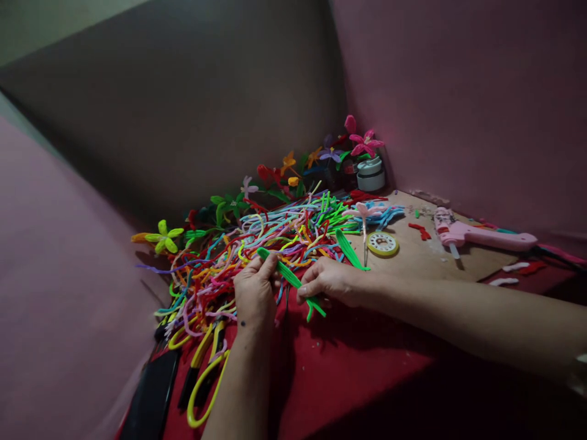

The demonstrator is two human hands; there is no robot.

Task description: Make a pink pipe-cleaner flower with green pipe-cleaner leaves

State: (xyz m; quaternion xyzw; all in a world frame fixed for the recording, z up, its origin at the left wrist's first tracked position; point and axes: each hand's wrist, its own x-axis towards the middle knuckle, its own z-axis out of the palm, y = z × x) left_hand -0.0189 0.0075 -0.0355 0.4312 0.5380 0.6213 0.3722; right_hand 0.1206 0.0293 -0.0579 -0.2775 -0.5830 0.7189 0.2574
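Between my two hands stretches a green pipe-cleaner leaf [288, 276], held above the red cloth. My left hand [257, 286] pinches its upper left end between thumb and fingers. Lower down, the fingers of my right hand [323, 281] close on the same leaf, and two loose green ends stick out below them. A second green leaf [349, 249] lies just behind my right hand. Beside that leaf is a pale pink pipe-cleaner flower [364, 212] on a wire stem. Behind my hands spreads a big heap of loose, many-coloured pipe cleaners [275, 235].
At right, a pink glue gun [490, 237] lies on a brown board [413, 263] near a yellow-rimmed round disc [383, 244]. Finished flowers [330, 153] and a white pot [370, 175] line the back wall. Yellow-handled scissors [202, 397], pliers [200, 354] and a black flat object [151, 391] lie front left.
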